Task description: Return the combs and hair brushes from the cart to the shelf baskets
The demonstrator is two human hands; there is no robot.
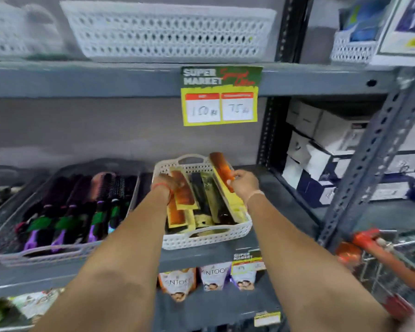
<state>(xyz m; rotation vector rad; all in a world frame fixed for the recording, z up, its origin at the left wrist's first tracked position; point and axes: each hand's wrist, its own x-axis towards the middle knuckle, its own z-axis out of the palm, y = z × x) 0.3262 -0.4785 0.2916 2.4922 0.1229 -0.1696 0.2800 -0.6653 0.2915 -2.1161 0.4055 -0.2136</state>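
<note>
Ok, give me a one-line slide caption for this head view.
Both hands, left hand and right hand, setting packaged brown combs into the white basket beside the grey basket of hair brushes.

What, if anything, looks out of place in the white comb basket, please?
One orange comb sticks up over the far right rim of the basket, tilted, while the others lie flat inside. The right hand grips it, so it seems only part-way in. The left hand rests on another comb.
</note>
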